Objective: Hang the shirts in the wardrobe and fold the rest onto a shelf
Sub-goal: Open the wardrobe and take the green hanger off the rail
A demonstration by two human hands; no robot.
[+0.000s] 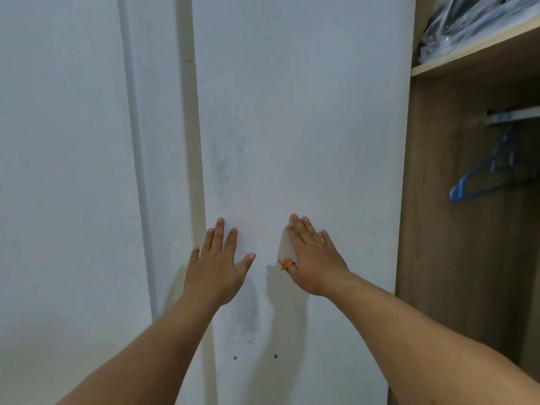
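Wardrobe [467, 229] fills the frame from its white front on the left to its open wooden interior on the right; no shirts show loose anywhere in view. At far left stands a white panel [58, 171] with a raised vertical strip, and just right of it a pale cream gap [194, 141] runs top to bottom. Next comes the white door [306, 112], smudged grey in places, with two small dark holes [235, 358] low down.

Both bare forearms reach up from the near edge onto this door. The left hand [219, 267] lies flat near the door's left edge, fingers spread apart and holding nothing. Just beside it, a small gap between them, the right hand [315, 258] also lies flat against the door, fingers apart and slightly angled leftward; a small orange object [289, 263] sits at its thumb, too small to identify.

Right of the door the wood-grain compartment is open. A shelf [467, 54] up high carries dark items in clear plastic bags [467, 21]. Below it a metal rail [514, 115] holds blue hangers [491, 173], all bare.
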